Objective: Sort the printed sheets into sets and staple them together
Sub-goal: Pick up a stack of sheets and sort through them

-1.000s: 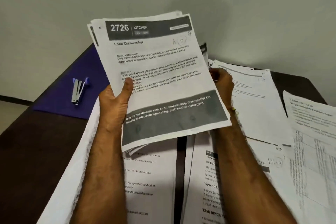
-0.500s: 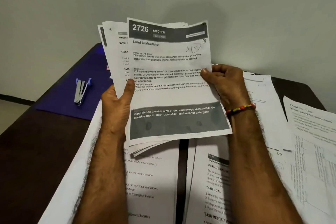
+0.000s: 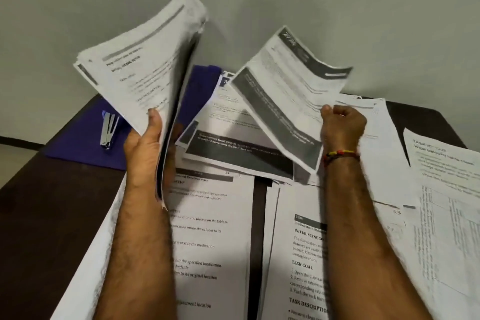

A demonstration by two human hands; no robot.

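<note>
My left hand (image 3: 148, 148) grips a thick stack of printed sheets (image 3: 140, 60) by its lower edge, tilted up and to the left above the table. My right hand (image 3: 341, 125) pinches a single sheet with dark header and footer bands (image 3: 285, 96), held apart to the right over a pile of similar pages (image 3: 233, 143). A small silver and blue stapler (image 3: 108, 131) lies on a purple folder (image 3: 78, 143) at the left, beyond my left hand.
More printed pages cover the dark table (image 3: 39, 215): two large sheets in front (image 3: 213, 254), a spread at the right (image 3: 446, 189). A grey wall (image 3: 363, 8) stands right behind the table's far edge.
My right hand has pulled the top "Load Dishwasher" sheet off the stack and carried it right. My left hand has swung the remaining stack left and up.
</note>
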